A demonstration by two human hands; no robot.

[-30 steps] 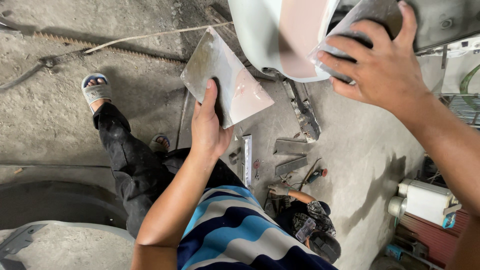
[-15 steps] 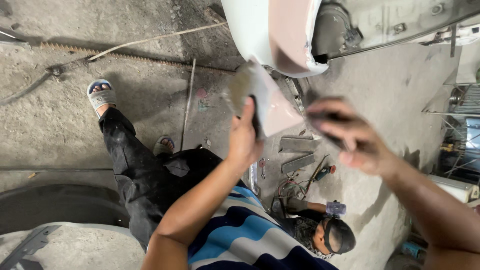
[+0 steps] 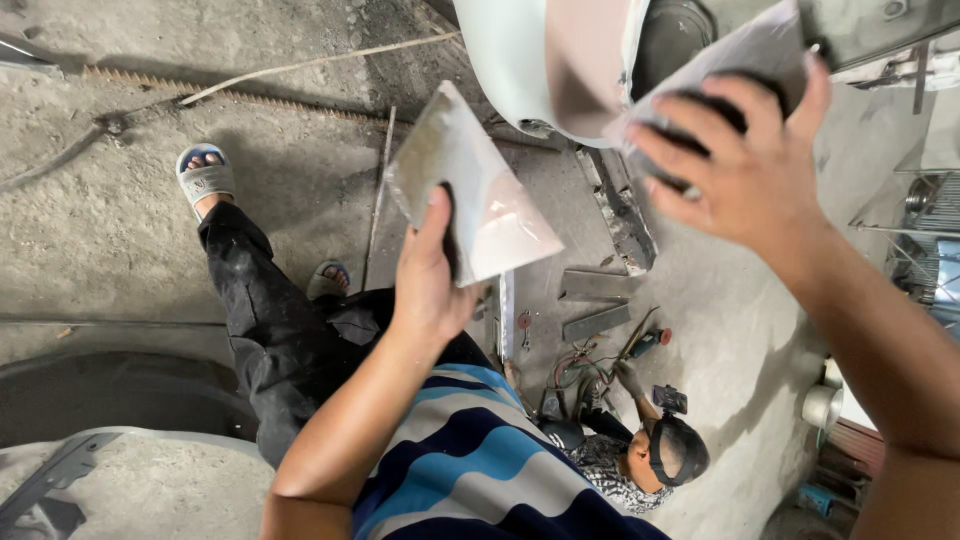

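My left hand (image 3: pixel 430 275) grips a flat rectangular board (image 3: pixel 470 195) by its lower edge; the board is tilted and smeared with pinkish filler. My right hand (image 3: pixel 745 175) is raised at the upper right, fingers spread over a pale grey flat pad (image 3: pixel 745 50) that it presses against the vehicle body. That white body panel (image 3: pixel 510 60) carries a pinkish filler patch (image 3: pixel 590 60) just left of the pad. The pad's underside is hidden by my fingers. I wear a blue, white and navy striped shirt (image 3: pixel 480 470).
My black-trousered leg and grey sandal (image 3: pixel 205 180) rest on the concrete floor. Another person (image 3: pixel 650 455) crouches below by red and blue hand tools (image 3: pixel 645 340). Metal strips (image 3: pixel 595 285) and a thin rod (image 3: pixel 378 200) lie nearby. A dark round opening (image 3: pixel 120 390) is at the lower left.
My right hand dropped away from the panel half a second ago and is now back up against it with the pad. My left hand keeps hold of the board, now tilted differently.
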